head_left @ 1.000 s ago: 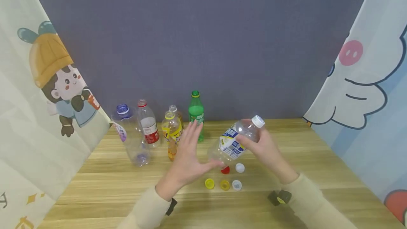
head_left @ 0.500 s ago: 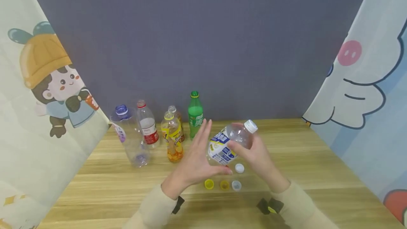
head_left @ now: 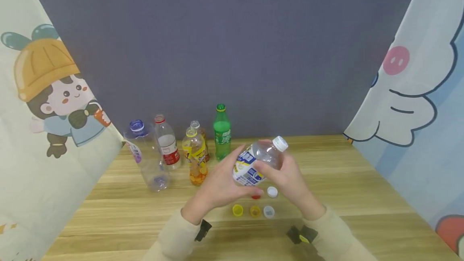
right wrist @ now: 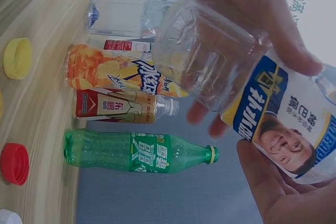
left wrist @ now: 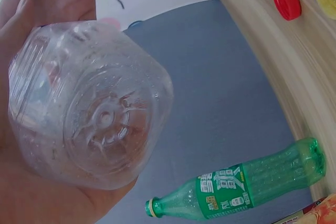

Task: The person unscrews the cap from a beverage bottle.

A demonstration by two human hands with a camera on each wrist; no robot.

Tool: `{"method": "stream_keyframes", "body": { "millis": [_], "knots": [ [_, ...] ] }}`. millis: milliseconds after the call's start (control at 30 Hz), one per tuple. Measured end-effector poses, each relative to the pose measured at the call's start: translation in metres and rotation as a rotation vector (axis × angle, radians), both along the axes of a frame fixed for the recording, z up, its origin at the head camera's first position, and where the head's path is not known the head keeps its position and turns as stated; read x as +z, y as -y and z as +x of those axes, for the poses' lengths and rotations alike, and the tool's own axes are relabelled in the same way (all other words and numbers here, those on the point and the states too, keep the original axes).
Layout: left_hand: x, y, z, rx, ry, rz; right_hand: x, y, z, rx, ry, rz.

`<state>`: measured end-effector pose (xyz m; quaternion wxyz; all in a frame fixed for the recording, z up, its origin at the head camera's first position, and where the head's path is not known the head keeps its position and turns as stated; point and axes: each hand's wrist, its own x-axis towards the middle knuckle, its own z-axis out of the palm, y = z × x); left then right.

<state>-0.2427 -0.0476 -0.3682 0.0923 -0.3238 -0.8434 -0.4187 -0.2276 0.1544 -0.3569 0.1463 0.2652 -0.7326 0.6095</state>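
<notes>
A clear plastic drink bottle point(head_left: 266, 154) with a blue, white and yellow label hangs tilted above the table, its white cap point(head_left: 280, 143) pointing up and right. My right hand point(head_left: 295, 180) grips it near the shoulder, thumb across the label. My left hand point(head_left: 217, 186) curves around the lower end, fingers behind and thumb below. In the left wrist view, the bottle's ribbed base point(left wrist: 107, 116) faces the camera, between the hands. Below the bottle on the table lie loose caps: a red cap point(head_left: 255, 197), a white cap point(head_left: 272, 192) and a yellow cap point(head_left: 237, 210) among them.
Uncapped bottles stand at the back left: a green bottle point(head_left: 222, 138), a yellow-labelled tea bottle point(head_left: 195, 158), a smaller brown bottle point(right wrist: 115, 105), a red-labelled bottle point(head_left: 168, 148) and a tall purple-necked bottle point(head_left: 152, 172). A grey panel point(head_left: 232, 51) rises behind the table.
My right hand has brought the bottle left and slightly down. My left hand has moved rightward and now curves around its lower end. The standing bottles and loose caps stay put.
</notes>
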Motion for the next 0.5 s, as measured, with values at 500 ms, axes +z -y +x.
{"method": "stream_keyframes", "body": {
  "millis": [500],
  "knots": [
    [0.006, 0.007, 0.004, 0.09, 0.041, -0.014, 0.012, -0.002, -0.007, 0.055, 0.102, 0.013]
  ]
}}
